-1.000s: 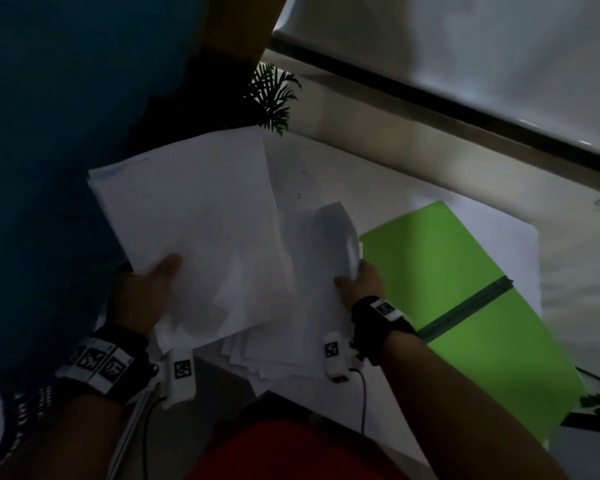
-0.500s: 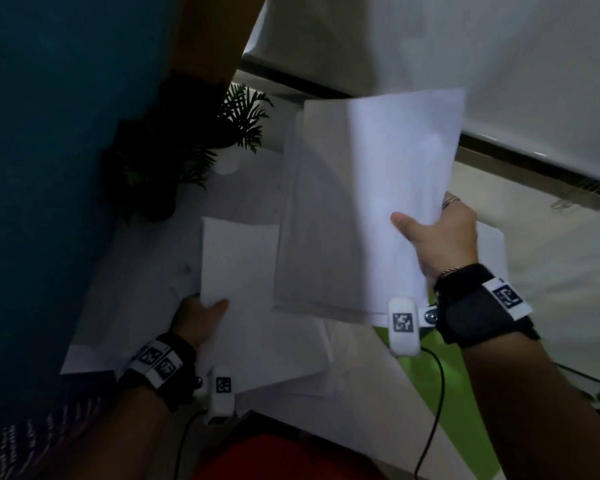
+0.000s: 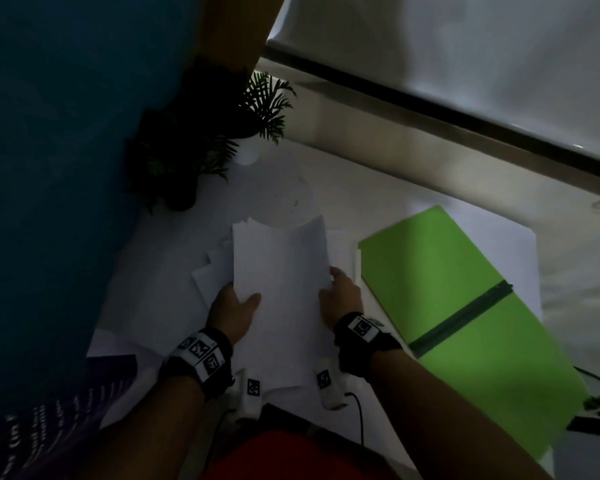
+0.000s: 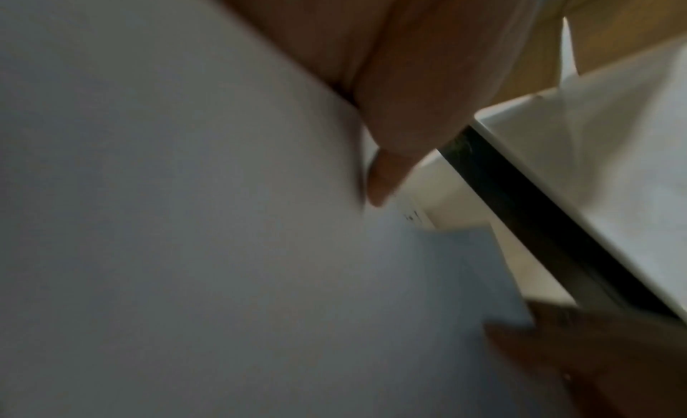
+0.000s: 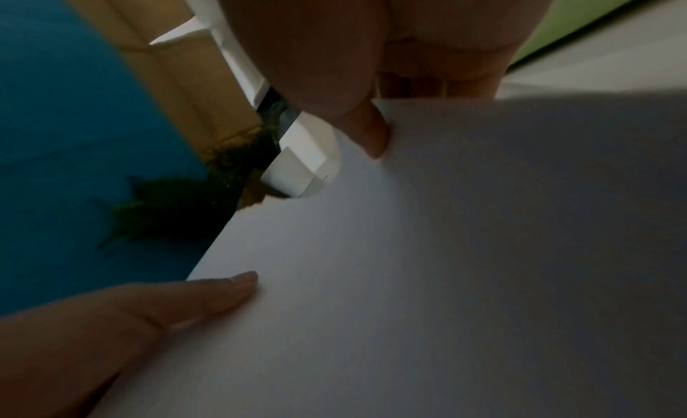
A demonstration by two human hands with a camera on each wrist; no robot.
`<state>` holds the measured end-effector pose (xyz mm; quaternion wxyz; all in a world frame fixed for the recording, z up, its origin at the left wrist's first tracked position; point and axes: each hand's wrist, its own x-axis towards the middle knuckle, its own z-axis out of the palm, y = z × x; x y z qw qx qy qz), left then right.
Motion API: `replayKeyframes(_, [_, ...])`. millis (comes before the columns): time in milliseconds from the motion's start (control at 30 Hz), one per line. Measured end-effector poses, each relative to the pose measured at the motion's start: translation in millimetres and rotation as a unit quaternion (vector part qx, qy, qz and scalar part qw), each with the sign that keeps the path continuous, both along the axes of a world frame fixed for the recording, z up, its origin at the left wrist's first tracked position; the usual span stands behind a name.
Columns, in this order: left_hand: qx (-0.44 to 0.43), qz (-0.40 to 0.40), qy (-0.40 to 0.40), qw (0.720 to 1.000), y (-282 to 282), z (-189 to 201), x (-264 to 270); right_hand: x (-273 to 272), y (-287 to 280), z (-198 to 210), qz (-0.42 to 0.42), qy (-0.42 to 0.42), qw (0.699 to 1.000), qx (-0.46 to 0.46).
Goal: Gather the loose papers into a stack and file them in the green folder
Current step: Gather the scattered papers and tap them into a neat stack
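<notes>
Gripping the stack of white papers (image 3: 280,271) at its two side edges, the left hand (image 3: 231,311) and right hand (image 3: 340,294) each clamped thumb and fingers on it over the worktop (image 3: 174,271); the green folder (image 3: 465,317) lay closed at 3 o'clock.

Papers (image 3: 279,271) sit in the middle of the bench (image 3: 174,278), near the front edge, with the left hand (image 3: 230,308) on their left side and the right hand (image 3: 340,296) on their right. Folder (image 3: 465,313) lies just right of them, running toward the front right corner. Potted plant (image 3: 257,112) stands at the back left, well behind the papers.
</notes>
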<state>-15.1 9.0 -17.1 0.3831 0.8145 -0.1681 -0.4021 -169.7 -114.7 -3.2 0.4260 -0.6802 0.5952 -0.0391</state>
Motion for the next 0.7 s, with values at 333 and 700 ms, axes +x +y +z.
replayKeyframes(333, [-0.058,0.057,-0.077,0.994,36,27,31,-30,5,-12,-0.031,0.16,0.986,-0.041])
replayKeyframes(700, [-0.098,0.141,-0.053,0.984,83,36,71,3,1,-13,-0.023,0.182,0.983,0.02])
